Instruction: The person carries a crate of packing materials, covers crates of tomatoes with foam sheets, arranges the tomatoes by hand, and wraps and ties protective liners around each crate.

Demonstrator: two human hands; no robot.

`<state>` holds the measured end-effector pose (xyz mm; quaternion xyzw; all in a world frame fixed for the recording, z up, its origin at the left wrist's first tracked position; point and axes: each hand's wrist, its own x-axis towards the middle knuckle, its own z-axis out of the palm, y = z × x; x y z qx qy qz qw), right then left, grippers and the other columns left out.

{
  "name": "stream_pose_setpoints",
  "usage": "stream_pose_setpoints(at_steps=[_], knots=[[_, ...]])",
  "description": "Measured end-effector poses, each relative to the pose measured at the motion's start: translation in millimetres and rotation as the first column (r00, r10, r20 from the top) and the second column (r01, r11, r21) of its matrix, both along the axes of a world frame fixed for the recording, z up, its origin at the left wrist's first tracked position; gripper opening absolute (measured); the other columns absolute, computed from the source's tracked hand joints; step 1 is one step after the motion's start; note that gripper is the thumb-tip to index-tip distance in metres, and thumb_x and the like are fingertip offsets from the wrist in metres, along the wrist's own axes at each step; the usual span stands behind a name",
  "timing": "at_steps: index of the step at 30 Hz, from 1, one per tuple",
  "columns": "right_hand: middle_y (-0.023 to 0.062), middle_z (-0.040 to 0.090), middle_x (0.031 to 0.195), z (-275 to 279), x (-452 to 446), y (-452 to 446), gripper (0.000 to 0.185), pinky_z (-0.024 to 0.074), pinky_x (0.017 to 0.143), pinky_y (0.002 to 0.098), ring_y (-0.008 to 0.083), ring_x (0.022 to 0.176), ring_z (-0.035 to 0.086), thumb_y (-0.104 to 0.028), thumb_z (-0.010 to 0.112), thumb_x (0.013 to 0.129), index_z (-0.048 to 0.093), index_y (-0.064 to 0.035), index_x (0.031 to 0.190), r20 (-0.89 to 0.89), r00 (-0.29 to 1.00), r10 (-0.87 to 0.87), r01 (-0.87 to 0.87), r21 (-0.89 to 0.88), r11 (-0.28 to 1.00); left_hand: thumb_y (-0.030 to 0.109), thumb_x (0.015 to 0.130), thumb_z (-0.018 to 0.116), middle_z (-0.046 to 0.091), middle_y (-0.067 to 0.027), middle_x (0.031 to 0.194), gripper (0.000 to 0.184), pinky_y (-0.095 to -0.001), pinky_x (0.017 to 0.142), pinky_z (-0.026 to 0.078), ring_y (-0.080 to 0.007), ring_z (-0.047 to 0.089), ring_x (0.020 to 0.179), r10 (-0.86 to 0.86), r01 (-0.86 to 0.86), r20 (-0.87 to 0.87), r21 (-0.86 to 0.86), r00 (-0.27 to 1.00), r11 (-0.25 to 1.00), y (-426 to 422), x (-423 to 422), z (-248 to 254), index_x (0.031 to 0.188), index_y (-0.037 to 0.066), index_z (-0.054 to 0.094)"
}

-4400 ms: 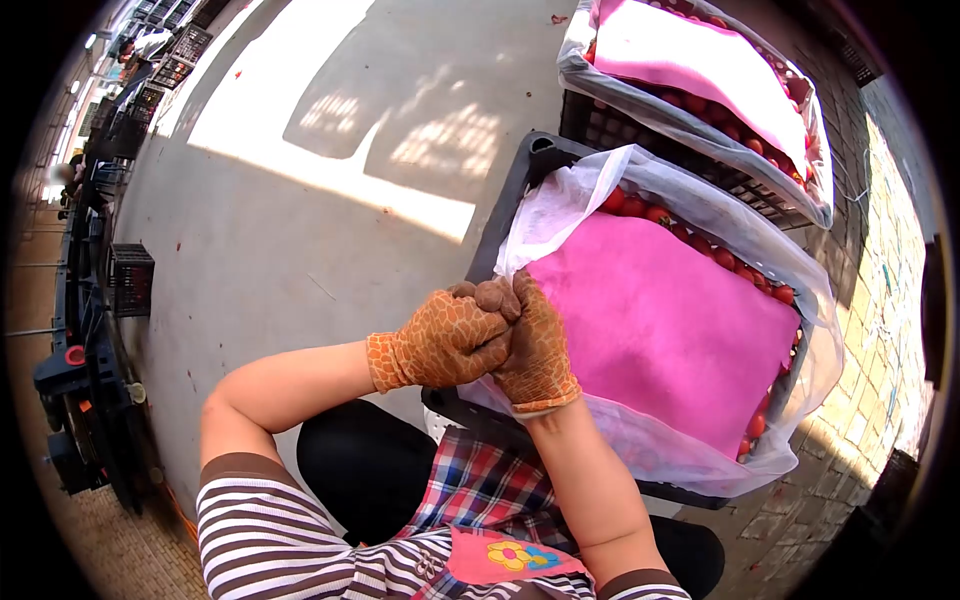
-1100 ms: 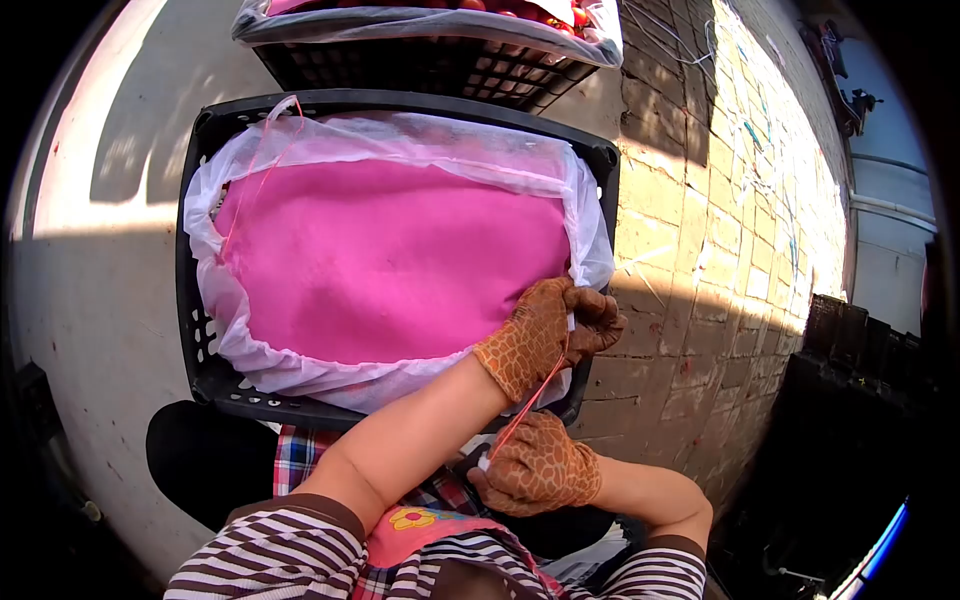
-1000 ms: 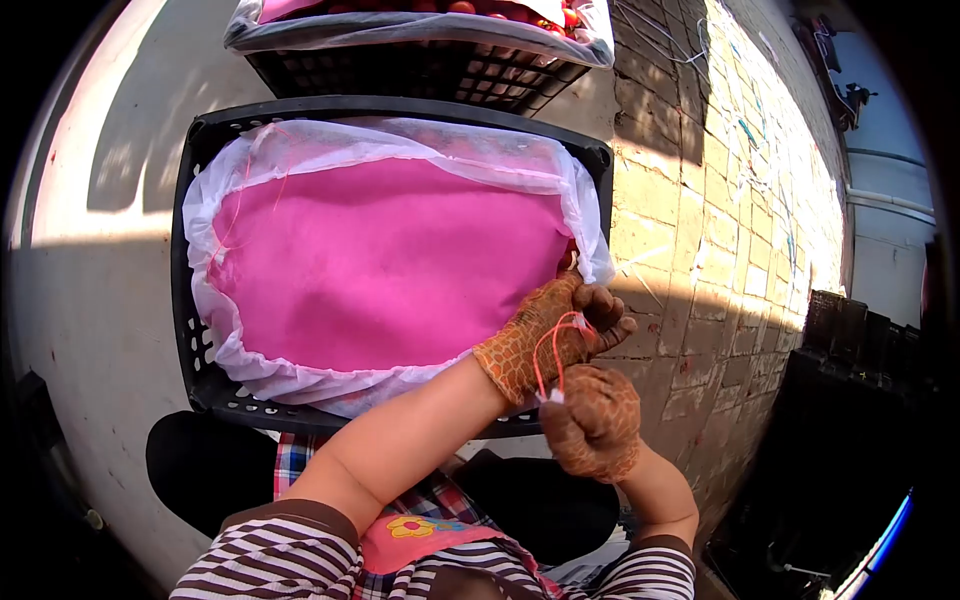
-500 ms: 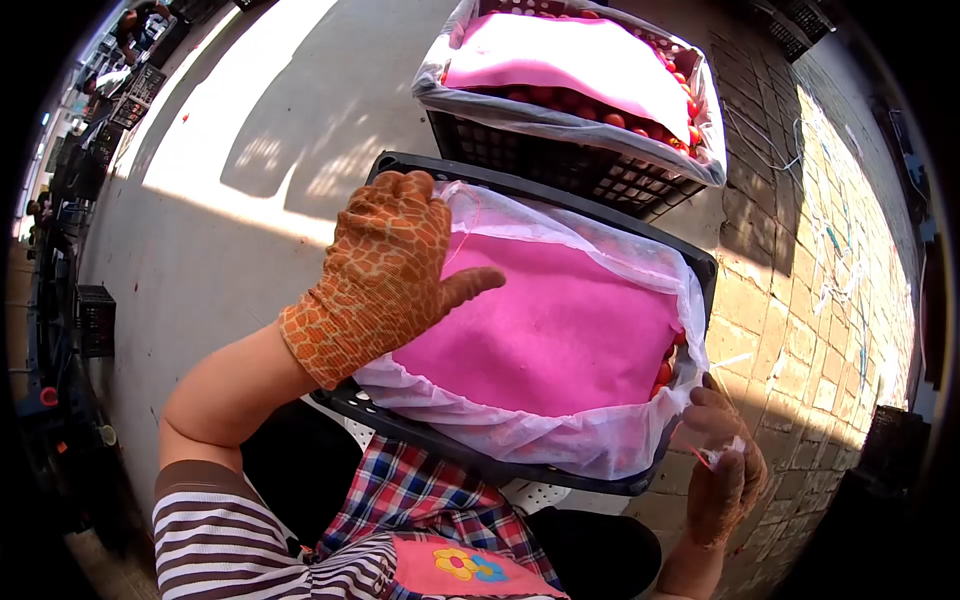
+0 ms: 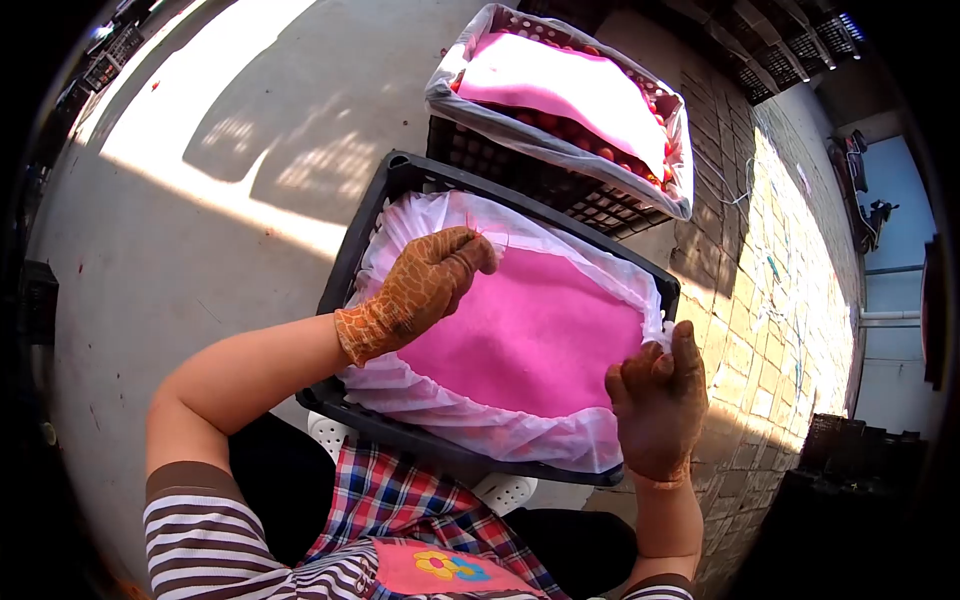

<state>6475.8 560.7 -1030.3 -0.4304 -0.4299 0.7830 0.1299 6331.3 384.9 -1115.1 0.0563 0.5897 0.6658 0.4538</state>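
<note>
In front of me a black plastic crate [image 5: 393, 172] is lined with a thin white liner [image 5: 480, 425]. A bright pink sheet [image 5: 545, 330] covers what is inside. My left hand [image 5: 415, 295], in an orange patterned glove, is closed over the sheet's upper left, its fingertips pinching a whitish edge of the liner. A thin red strand curves above those fingertips. At the crate's right side my right hand [image 5: 660, 410], in a stained glove, has its fingers curled on the liner's bunched corner, with the thumb up.
Behind stands a second crate [image 5: 560, 180], filled with tomatoes [image 5: 605, 153] under another pink sheet [image 5: 560, 75]. Dark crates are stacked at the upper right [image 5: 770, 45] and lower right [image 5: 850, 460]. Paving lies on the right, smooth concrete on the left. My white clogs [image 5: 505, 492] are below the crate.
My left hand has come down and right from the crate's upper left corner and closed. My right hand has moved up and in to the liner's right corner. The tomatoes at that side are now covered.
</note>
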Motion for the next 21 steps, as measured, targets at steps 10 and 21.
stream_pose_setpoints(at_steps=[10,21], knots=[[0.0090,0.044,0.109,-46,-39,-21,0.066,0.0441,0.085,0.0310,0.0152,0.096,0.047,-0.016,0.070,0.080,0.032,-0.0043,0.133,0.039,0.735,0.676,-0.608,0.478,0.634,0.028,0.095,0.049,0.046,-0.0005,0.069,0.025,-0.0223,0.055,0.038,-0.0092,0.044,0.058,0.188,-0.109,-0.473,0.189,0.861,0.976,18,-5,43,0.101,0.005,0.054],[0.0036,0.054,0.085,-93,-40,-28,0.044,0.0464,0.062,0.0233,0.0092,0.072,0.052,-0.029,0.041,0.098,0.031,-0.0150,0.140,-0.131,0.801,0.583,-0.507,0.368,0.779,0.019,0.083,0.065,0.048,-0.0153,0.124,0.052,-0.0374,0.089,0.047,-0.0277,0.052,0.108,-0.196,0.190,-0.851,-0.115,0.488,0.975,7,-9,69,0.130,0.008,0.045]])
